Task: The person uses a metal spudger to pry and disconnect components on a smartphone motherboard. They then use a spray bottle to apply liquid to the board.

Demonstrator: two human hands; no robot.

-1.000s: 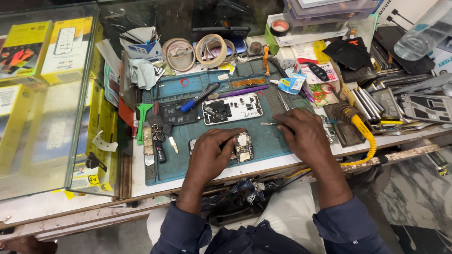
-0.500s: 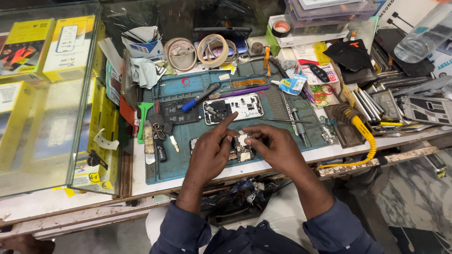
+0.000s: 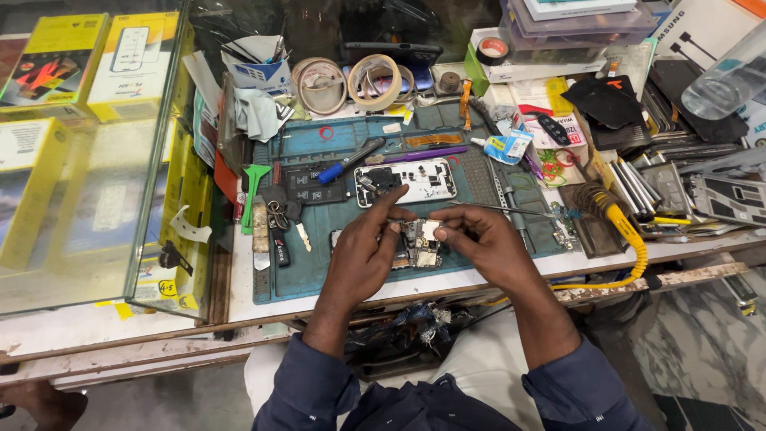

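Both hands meet over an opened phone on the blue rubber work mat [image 3: 319,271].

The left hand [image 3: 359,259] and right hand [image 3: 483,239], grip pressed together, each pinch the small exposed circuit board [image 3: 420,243].

- Bare blue mat [image 3: 319,275] lies lower left of the left hand [image 3: 361,259], and a strip of it shows below the right hand [image 3: 479,239].
- Above the hands, an opened phone [image 3: 407,182], a blue-handled screwdriver [image 3: 347,162] and keys [image 3: 279,215] crowd the mat.
- A glass case [image 3: 88,160] walls off the frame's left side.
- At right, a yellow-handled soldering iron [image 3: 618,223] and stacked parts fill the worktop [image 3: 239,287].
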